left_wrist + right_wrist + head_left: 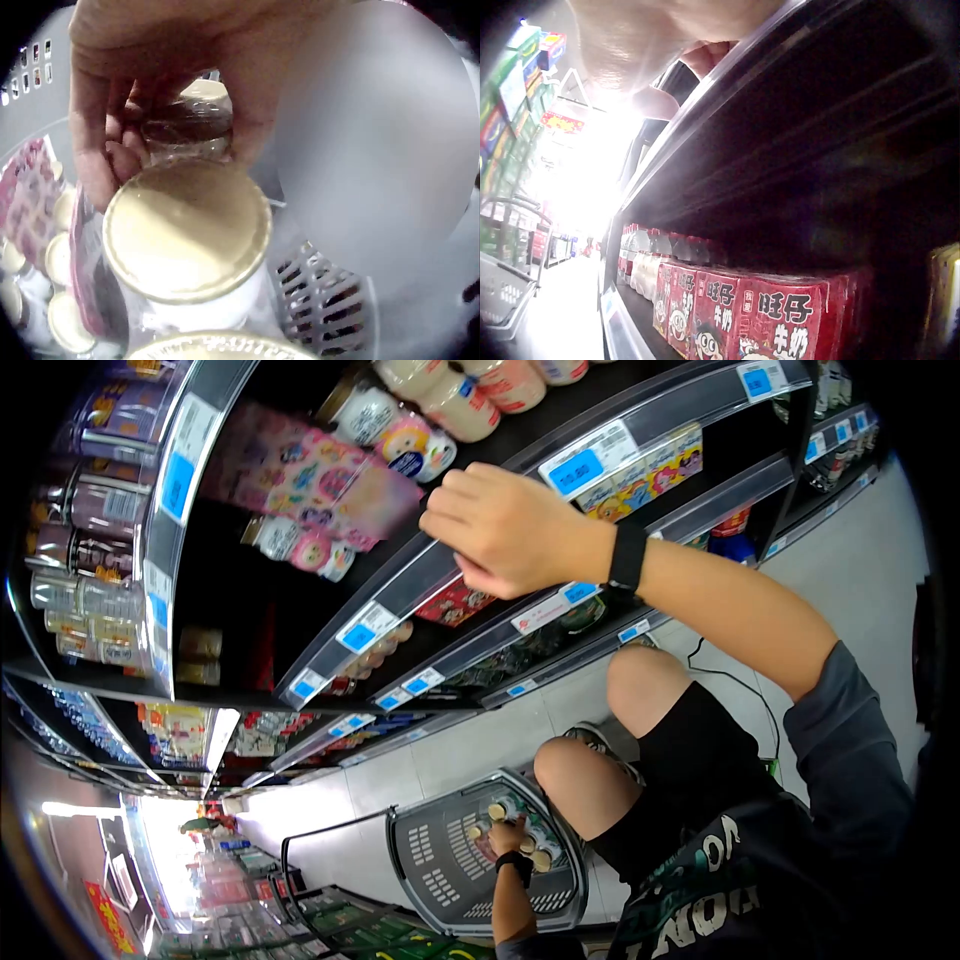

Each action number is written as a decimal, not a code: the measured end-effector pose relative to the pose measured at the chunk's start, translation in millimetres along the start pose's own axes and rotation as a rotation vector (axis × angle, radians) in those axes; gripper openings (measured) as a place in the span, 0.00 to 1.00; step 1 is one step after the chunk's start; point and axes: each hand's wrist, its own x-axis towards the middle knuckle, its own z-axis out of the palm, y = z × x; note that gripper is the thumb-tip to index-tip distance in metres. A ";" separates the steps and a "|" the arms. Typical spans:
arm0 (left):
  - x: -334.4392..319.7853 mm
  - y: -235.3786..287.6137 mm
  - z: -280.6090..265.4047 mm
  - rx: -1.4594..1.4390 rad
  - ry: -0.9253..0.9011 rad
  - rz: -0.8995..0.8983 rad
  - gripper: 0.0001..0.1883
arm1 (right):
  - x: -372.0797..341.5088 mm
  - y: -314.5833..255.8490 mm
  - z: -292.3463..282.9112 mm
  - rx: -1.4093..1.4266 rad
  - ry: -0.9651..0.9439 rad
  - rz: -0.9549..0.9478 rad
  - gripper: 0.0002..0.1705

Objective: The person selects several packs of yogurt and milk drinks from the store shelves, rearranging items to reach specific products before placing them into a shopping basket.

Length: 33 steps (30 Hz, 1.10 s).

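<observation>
My left hand (507,838) reaches down into a grey shopping basket (420,905). In the left wrist view its fingers (94,165) and thumb curl round a wrapped bottle with a cream lid (187,229). Other lidded bottles (71,322) sit beside it, with a pink printed wrapper (30,184) at the left. My right hand (515,530) is at the front edge of a shelf, its fingers loosely bent and holding nothing. Just left of it lie a pink cartoon-printed pack (330,480) and small white bottles with pictures (300,548).
Price rails (590,460) run along the shelf fronts. Red milk cartons (772,311) and clear bottles (649,251) stand on the shelf below my right hand. Purple cans (105,505) line the left shelf. My bent knees (590,785) are beside the basket, and a black cable (745,675) crosses the floor.
</observation>
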 end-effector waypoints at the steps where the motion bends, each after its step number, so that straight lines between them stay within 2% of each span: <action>1: -2.2 6.6 6.8 0.023 -0.022 0.051 0.26 | -0.4 0.0 1.6 0.009 0.028 -0.007 0.17; 2: -7.7 9.1 12.6 0.049 -0.043 0.097 0.24 | -0.5 -0.4 1.1 -0.003 0.009 0.001 0.17; 3: 10.9 -5.3 47.2 0.078 -0.137 -0.133 0.30 | 0.4 -1.0 -0.2 0.003 -0.001 0.001 0.17; 4: -0.5 9.6 44.6 0.134 -0.171 -0.135 0.27 | 1.6 -0.9 -2.5 0.001 -0.008 0.000 0.17; 5: 3.5 -2.3 65.5 0.065 -0.185 -0.175 0.24 | 2.2 0.0 -2.5 0.040 -0.009 0.001 0.17; 6: 0.9 -3.8 72.5 0.109 -0.244 -0.121 0.24 | 3.6 -2.2 -4.8 -0.015 -0.048 0.024 0.17; 7: 26.6 -36.4 128.4 0.146 -0.205 -0.046 0.24 | 3.7 -3.9 -5.3 -0.024 -0.046 0.034 0.17; 8: 37.6 -36.1 126.8 0.130 -0.190 -0.027 0.24 | 4.4 -4.2 -5.5 -0.031 -0.042 0.039 0.17; 10: 47.1 -39.1 117.8 0.167 -0.318 0.103 0.24 | 5.6 -4.5 -5.7 -0.054 -0.050 0.030 0.16; 12: 43.8 -50.4 104.5 0.203 -0.453 0.216 0.24 | 5.4 -4.7 -6.1 -0.020 -0.094 0.040 0.19; 13: 33.1 -32.5 67.5 0.379 -0.341 0.373 0.19 | 5.6 -5.5 -6.8 -0.007 -0.093 0.053 0.20; 14: 2.8 18.6 -5.6 0.563 -0.197 0.508 0.13 | 5.8 -5.2 -6.2 -0.005 -0.092 0.039 0.20; 15: 77.9 -43.4 41.4 -0.207 -0.097 0.029 0.09 | 5.9 -4.6 -5.0 -0.011 -0.071 0.039 0.18; 16: 62.3 -13.2 -18.2 -0.190 0.134 0.223 0.09 | 6.0 -4.5 -4.4 -0.017 -0.047 0.041 0.15; 17: 24.9 42.3 -95.8 -0.355 0.248 0.206 0.11 | 6.5 -4.3 -5.1 0.001 -0.044 0.038 0.16; 18: 11.6 62.7 -140.1 -0.492 0.282 0.194 0.10 | 7.7 -4.7 -7.1 0.016 -0.031 0.035 0.18; 19: 6.9 72.6 -172.8 -0.766 0.356 0.342 0.08 | 8.1 -5.4 -7.9 0.022 -0.032 0.039 0.18; 20: -18.2 94.2 -218.3 -0.795 0.395 0.299 0.06 | 8.4 -5.8 -8.4 0.027 -0.031 0.046 0.18; 21: -28.7 99.2 -250.8 -0.692 0.427 0.380 0.06 | 9.1 -5.9 -8.9 0.031 -0.023 0.046 0.19; 23: -65.7 134.7 -315.0 -0.785 0.418 0.498 0.05 | 10.5 -6.6 -11.3 0.043 -0.055 0.059 0.19; 25: -68.1 160.6 -360.8 -0.775 0.513 0.675 0.07 | 11.1 -7.2 -11.8 0.052 -0.062 0.064 0.19; 26: -70.6 182.0 -386.2 -0.646 0.553 0.695 0.07 | 11.1 -6.7 -12.3 0.067 -0.077 0.070 0.19; 27: -56.4 191.6 -403.1 -0.586 0.513 0.738 0.09 | 11.2 -7.3 -12.0 0.079 -0.062 0.072 0.19; 29: -25.0 220.1 -426.7 -0.335 0.561 0.736 0.18 | 13.9 -6.8 -15.9 0.077 -0.058 0.059 0.20; 30: -7.7 235.8 -437.2 -0.117 0.758 0.918 0.21 | 13.6 -5.7 -16.3 0.066 -0.070 0.046 0.21; 31: 1.8 255.4 -449.7 -0.105 0.729 0.847 0.22 | 12.9 -5.0 -16.6 0.086 -0.097 0.045 0.23; 32: 26.1 264.3 -459.8 -0.044 0.847 0.939 0.23 | 12.2 -3.8 -17.0 0.100 -0.125 0.045 0.25; 33: 49.1 275.7 -472.5 -0.116 0.846 0.942 0.24 | 12.2 -3.2 -17.4 0.099 -0.118 0.041 0.25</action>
